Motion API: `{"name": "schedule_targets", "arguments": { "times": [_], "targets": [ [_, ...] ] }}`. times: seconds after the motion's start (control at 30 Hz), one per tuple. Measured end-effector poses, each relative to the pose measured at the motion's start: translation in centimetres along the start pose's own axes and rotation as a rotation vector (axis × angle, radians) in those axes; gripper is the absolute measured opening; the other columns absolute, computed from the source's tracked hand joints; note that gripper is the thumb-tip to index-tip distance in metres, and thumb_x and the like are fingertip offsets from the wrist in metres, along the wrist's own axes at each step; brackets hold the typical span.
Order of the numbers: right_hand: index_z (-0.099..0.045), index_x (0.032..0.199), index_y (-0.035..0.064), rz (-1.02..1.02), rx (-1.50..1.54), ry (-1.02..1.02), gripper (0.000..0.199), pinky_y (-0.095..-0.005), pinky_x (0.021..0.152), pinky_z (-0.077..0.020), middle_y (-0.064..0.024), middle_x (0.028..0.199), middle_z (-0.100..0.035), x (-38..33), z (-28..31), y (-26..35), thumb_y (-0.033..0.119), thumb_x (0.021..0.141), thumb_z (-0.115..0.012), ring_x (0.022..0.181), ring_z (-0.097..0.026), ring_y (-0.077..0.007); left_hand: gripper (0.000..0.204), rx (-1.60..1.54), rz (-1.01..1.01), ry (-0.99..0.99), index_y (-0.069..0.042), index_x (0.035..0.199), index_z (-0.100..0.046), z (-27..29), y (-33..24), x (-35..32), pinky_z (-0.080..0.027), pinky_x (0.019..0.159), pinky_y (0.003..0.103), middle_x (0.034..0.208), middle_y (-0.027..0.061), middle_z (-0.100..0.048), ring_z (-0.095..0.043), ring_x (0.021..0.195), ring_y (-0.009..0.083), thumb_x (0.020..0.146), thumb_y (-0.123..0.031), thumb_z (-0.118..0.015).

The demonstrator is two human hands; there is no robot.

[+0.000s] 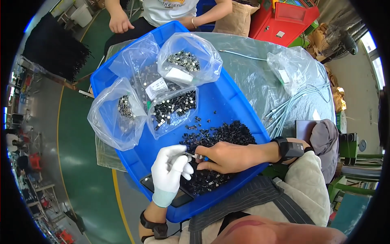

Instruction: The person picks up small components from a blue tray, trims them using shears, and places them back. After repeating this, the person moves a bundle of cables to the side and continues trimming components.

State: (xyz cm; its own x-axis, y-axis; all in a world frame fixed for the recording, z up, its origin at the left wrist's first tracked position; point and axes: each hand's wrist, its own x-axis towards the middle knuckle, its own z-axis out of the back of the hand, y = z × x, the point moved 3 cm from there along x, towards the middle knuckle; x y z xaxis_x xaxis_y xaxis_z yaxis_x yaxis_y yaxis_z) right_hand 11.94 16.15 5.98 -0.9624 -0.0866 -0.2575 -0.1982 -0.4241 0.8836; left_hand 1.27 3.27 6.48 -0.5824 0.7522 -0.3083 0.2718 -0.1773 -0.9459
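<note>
My left hand [170, 166], in a white glove, is closed with thumb and fingertips pinched at a thin metal piece [190, 154]. Bare and facing it, my right hand [229, 156] is closed on a small silver piece with a blue bit, mostly hidden by the fingers. Their fingertips nearly meet over a blue tray [237, 97]. Beneath and beyond the hands spreads a pile of small black parts [235, 134]. Farther back in the tray, a clear bag [174, 107] holds black-and-silver pieces. Small metal parts fill two other bags, one at left [115, 130] and one at the back [185, 42].
A dark flat device [183, 198] lies in the tray's near corner. Grey-blue cables [280, 112] and a plastic bag [290, 69] rest on the covered table [243, 49] at right. Across the tray sits another person [168, 12]. Behind stand a red machine [288, 20] and a fan [341, 42].
</note>
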Motion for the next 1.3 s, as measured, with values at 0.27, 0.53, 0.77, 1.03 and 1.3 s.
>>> {"name": "schedule_targets", "arguments": {
  "times": [0.27, 0.53, 0.77, 1.03, 1.3],
  "targets": [
    [-0.047, 0.102, -0.0003, -0.015, 0.019, 0.105, 0.029, -0.0373, 0.057, -0.0477, -0.0153, 0.067, -0.061, -0.9, 0.2, 0.1, 0.028, 0.096, -0.052, 0.062, -0.063, -0.031, 0.012, 0.672, -0.456, 0.127, -0.001, 0.095, -0.062, 0.5, 0.2, -0.5, -0.045, 0.05, 0.031, 0.071, 0.0092, -0.058, -0.058, 0.057, 0.0216, 0.083, -0.006, -0.061],
    [-0.048, 0.101, 0.0007, -0.14, 0.415, 0.125, 0.024, -0.0335, 0.058, -0.0501, -0.0139, 0.068, -0.061, -1.2, 0.5, 1.2, 0.023, 0.095, -0.054, 0.063, -0.065, -0.0253, 0.023, 1.081, -0.832, 0.014, -0.004, 0.099, -0.064, -0.2, -1.5, -1.0, -0.042, 0.05, 0.038, 0.071, 0.0099, -0.057, -0.054, 0.055, 0.0274, 0.078, -0.012, -0.066],
    [-0.048, 0.104, 0.0, -0.038, 0.176, 0.021, 0.023, -0.0328, 0.06, -0.052, -0.0154, 0.079, -0.065, -0.6, 1.4, 0.3, 0.019, 0.093, -0.056, 0.069, -0.067, -0.0267, 0.032, 0.198, -0.162, 0.208, 0.0, 0.117, -0.054, 0.0, -2.2, 0.2, -0.041, 0.044, 0.026, 0.071, 0.011, -0.061, -0.054, 0.05, 0.015, 0.089, -0.014, -0.057],
    [-0.046, 0.104, -0.0023, 0.002, 0.235, 0.036, 0.027, -0.0435, 0.058, -0.047, -0.0215, 0.068, -0.06, -0.9, 0.8, 0.4, 0.019, 0.091, -0.058, 0.069, -0.059, -0.0418, 0.033, -0.082, 0.131, 0.312, 0.003, 0.124, -0.045, -0.3, -1.4, -0.2, -0.04, 0.04, 0.018, 0.073, 0.0129, -0.063, -0.053, 0.048, 0.0094, 0.093, -0.011, -0.047],
    [-0.048, 0.109, -0.0015, -0.166, 0.332, 0.121, 0.028, -0.0356, 0.059, -0.0499, -0.0153, 0.077, -0.063, -0.7, 0.9, 0.7, 0.019, 0.092, -0.058, 0.066, -0.064, -0.0294, 0.032, 0.147, -0.077, 0.178, 0.0, 0.123, -0.049, -0.7, -1.2, -1.3, -0.043, 0.046, 0.017, 0.084, 0.0106, -0.065, -0.059, 0.059, 0.0087, 0.091, -0.003, -0.05]
  ]
}}
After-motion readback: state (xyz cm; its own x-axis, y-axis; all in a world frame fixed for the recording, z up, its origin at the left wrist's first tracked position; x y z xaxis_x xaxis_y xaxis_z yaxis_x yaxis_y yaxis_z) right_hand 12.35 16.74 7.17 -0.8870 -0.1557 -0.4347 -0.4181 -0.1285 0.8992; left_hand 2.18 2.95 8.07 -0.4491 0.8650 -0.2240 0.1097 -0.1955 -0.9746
